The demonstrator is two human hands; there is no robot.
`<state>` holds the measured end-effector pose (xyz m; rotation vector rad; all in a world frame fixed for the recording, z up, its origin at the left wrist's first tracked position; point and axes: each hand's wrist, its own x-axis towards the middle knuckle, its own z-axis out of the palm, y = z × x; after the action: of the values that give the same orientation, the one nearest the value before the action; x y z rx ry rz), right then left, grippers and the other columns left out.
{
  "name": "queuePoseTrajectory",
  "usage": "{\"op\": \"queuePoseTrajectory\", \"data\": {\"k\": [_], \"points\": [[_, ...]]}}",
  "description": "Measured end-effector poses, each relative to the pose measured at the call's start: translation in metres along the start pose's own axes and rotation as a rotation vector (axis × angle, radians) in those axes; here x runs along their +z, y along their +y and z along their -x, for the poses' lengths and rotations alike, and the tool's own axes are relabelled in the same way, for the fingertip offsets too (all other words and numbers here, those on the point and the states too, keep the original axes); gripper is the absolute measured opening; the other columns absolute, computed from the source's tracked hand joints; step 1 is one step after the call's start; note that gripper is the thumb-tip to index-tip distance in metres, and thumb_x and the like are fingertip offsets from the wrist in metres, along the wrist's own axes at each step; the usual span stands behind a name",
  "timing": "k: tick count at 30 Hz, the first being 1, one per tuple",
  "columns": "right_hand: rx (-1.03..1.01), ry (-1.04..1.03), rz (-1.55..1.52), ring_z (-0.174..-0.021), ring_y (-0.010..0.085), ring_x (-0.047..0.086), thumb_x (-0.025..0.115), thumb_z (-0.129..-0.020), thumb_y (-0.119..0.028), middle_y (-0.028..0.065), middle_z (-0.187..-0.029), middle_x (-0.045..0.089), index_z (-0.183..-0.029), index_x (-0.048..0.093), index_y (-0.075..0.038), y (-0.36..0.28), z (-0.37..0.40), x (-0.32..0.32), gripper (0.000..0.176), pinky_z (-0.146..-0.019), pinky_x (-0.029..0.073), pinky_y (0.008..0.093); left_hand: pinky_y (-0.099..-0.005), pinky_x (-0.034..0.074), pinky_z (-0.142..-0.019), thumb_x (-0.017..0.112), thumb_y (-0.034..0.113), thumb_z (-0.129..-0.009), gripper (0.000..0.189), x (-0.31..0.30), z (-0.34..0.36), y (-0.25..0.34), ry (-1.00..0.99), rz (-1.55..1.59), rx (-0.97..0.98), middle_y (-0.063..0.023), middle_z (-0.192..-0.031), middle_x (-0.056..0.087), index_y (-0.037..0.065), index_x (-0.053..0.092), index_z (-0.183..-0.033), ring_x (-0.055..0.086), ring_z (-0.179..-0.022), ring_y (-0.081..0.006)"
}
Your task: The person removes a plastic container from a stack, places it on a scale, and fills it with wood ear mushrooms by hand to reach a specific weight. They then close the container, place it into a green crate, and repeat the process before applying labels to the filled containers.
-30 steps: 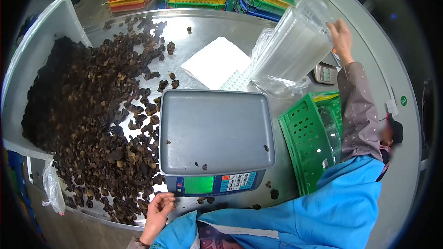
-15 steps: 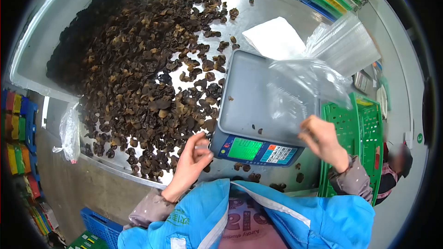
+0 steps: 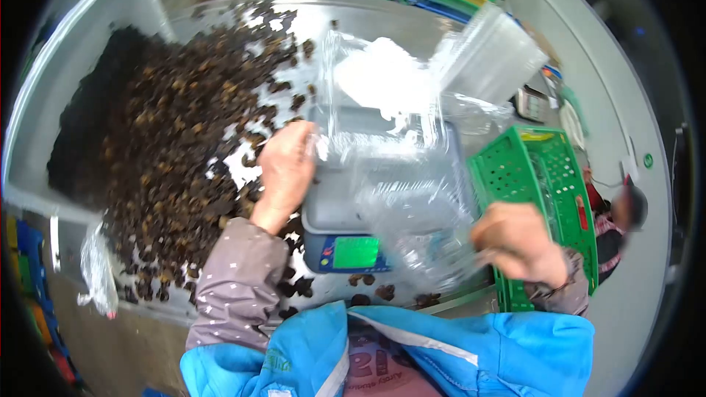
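A clear plastic clamshell container point(image 3: 415, 202), smeared by motion, is spread open above the scale point(image 3: 315, 213). My left hand point(image 3: 287, 165) is closed at its upper left edge, over the scale's left side. My right hand point(image 3: 518, 242) pinches its lower right part, beside the scale's front right corner. The scale's green display point(image 3: 356, 252) is lit, but its digits are unreadable. Its keypad is hidden behind the plastic. A heap of dark brown wood ear mushrooms point(image 3: 176, 140) lies left of my left hand, with loose pieces reaching the scale.
A nested stack of clear plastic containers point(image 3: 496, 55) lies at the back right. Green crates point(image 3: 515, 169) stand to the right, with a person point(image 3: 614, 228) beyond them. A white bin wall point(image 3: 81, 37) borders the heap. A plastic bag point(image 3: 98, 272) hangs at the table's left edge.
My left hand has moved up and forward from the scale's front corner to the container's edge. My right hand has come lower, and the container is now spread across the scale.
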<state>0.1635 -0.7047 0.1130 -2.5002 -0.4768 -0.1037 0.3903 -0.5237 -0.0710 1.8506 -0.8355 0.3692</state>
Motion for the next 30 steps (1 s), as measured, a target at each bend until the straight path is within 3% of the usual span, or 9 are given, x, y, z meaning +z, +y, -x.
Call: {"op": "queuePoseTrajectory", "data": {"k": [2,6,10,18,23,25,26,27,30], "points": [[-0.052,0.294,0.303,-0.068,0.0189,0.056,0.061,-0.071,0.001,0.0061,-0.075,0.056,-0.080,0.054,-0.002,-0.002,0.011,-0.039,0.012,-0.054,0.043,0.0291,-0.0338,0.047,-0.057,0.055,0.005,-0.082,0.011,-0.001,-0.018,-0.012,-0.065,-0.113,-0.138,-0.0054,-0.071,0.061,0.003,0.059,-0.092,0.060,-0.061,-0.0252],[0.283,0.833,0.581,-0.069,0.0135,0.051,0.058,-0.084,-0.004,0.0060,-0.079,0.057,-0.084,0.053,0.000,0.042,0.011,-0.114,0.007,-0.067,0.043,0.0250,-0.0209,0.037,-0.045,0.049,0.016,-0.087,0.016,-0.008,-0.041,0.017,-0.312,0.524,-0.685,-0.0023,-0.073,0.062,0.006,0.053,-0.098,0.058,-0.056,-0.0087],[0.201,0.844,0.821,-0.074,0.0198,0.059,0.059,-0.085,-0.012,0.0079,-0.080,0.061,-0.093,0.051,-0.006,0.174,-0.003,-0.187,0.012,-0.066,0.046,0.0291,-0.0245,0.040,-0.046,0.047,0.006,-0.080,0.024,0.016,-0.016,0.042,-0.575,0.538,-0.787,-0.0073,-0.071,0.063,0.003,0.047,-0.104,0.059,-0.053,-0.0125],[0.526,0.657,0.875,-0.084,0.0344,0.060,0.049,-0.086,-0.014,0.0125,-0.090,0.063,-0.096,0.052,-0.014,0.354,-0.008,-0.222,0.011,-0.066,0.045,0.0432,-0.0379,0.049,-0.067,0.060,0.016,-0.076,0.051,0.032,0.024,0.023,-0.540,0.101,-0.718,-0.0157,-0.072,0.062,0.001,0.035,-0.119,0.064,-0.069,-0.0302],[0.558,0.415,0.629,-0.077,0.0210,0.055,0.047,-0.091,-0.020,0.0084,-0.083,0.060,-0.102,0.053,-0.004,0.375,0.003,-0.255,0.020,-0.073,0.043,0.0313,-0.0411,0.048,-0.071,0.059,0.021,-0.079,0.061,0.021,0.029,0.026,-0.542,-0.017,-0.640,-0.0248,-0.090,0.061,0.002,0.028,-0.128,0.063,-0.080,-0.0372],[0.685,0.338,0.435,-0.089,0.0194,0.056,0.044,-0.095,-0.026,0.0091,-0.099,0.060,-0.112,0.053,-0.002,0.387,0.009,-0.256,0.031,-0.080,0.043,0.0304,-0.0442,0.045,-0.078,0.061,0.025,-0.080,0.060,0.017,0.027,0.034,-0.541,0.008,-0.594,-0.0261,-0.098,0.059,0.002,0.032,-0.127,0.058,-0.091,-0.0417],[0.359,0.334,0.590,-0.102,0.0221,0.054,0.042,-0.096,-0.028,0.0113,-0.113,0.058,-0.123,0.049,-0.001,0.420,0.032,-0.260,0.039,-0.089,0.040,0.0299,-0.0446,0.045,-0.078,0.062,0.026,-0.080,0.058,0.015,0.029,0.035,-0.497,0.008,-0.492,-0.0266,-0.101,0.058,0.000,0.035,-0.125,0.057,-0.093,-0.0410],[0.429,0.357,0.524,-0.111,0.0251,0.050,0.044,-0.095,-0.030,0.0139,-0.123,0.054,-0.128,0.046,-0.001,0.456,0.045,-0.270,0.044,-0.095,0.036,0.0307,-0.0454,0.045,-0.079,0.063,0.027,-0.080,0.059,0.014,0.031,0.039,-0.466,-0.068,-0.496,-0.0277,-0.106,0.055,-0.002,0.036,-0.124,0.056,-0.095,-0.0417],[0.570,0.414,0.670,-0.114,0.0236,0.050,0.046,-0.094,-0.029,0.0140,-0.124,0.053,-0.125,0.048,0.000,0.461,0.025,-0.267,0.043,-0.098,0.035,0.0310,-0.0424,0.049,-0.069,0.064,0.024,-0.080,0.057,0.003,0.042,0.049,-0.379,-0.137,-0.381,-0.0193,-0.100,0.050,-0.001,0.038,-0.124,0.058,-0.081,-0.0379]]}}
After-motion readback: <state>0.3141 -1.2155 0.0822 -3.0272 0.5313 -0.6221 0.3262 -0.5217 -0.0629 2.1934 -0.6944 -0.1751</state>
